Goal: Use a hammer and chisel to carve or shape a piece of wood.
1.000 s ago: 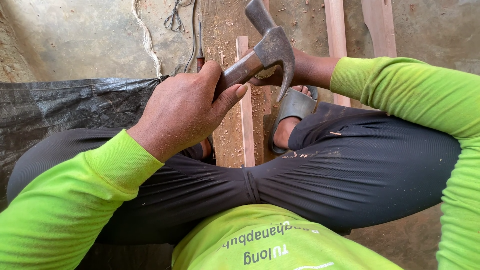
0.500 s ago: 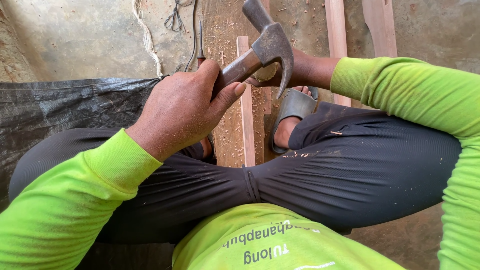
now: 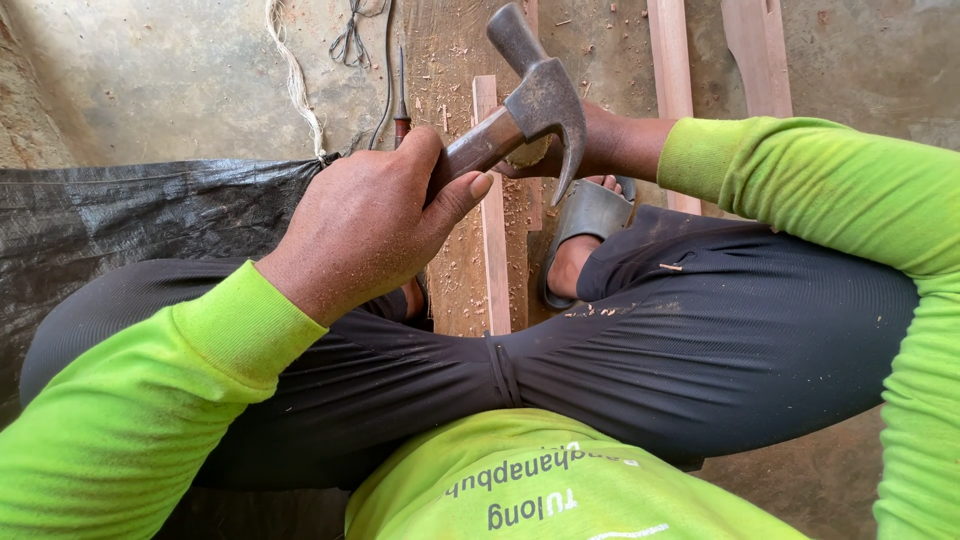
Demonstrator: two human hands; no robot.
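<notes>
Gripping a claw hammer (image 3: 530, 105), the left hand (image 3: 370, 225) stays clamped; right hand's (image 3: 610, 145) grip unclear

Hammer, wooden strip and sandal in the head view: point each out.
hammer (image 3: 545, 100), head view, on the metal head.
wooden strip (image 3: 494, 250), head view, on its bare middle stretch below the hammer.
sandal (image 3: 592, 212), head view, on the grey strap over the foot.

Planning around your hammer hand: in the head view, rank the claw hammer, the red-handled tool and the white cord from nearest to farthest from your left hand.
From the left hand:
1. Claw hammer, gripped in it.
2. Red-handled tool, just above it.
3. White cord, up-left on the floor.
</notes>
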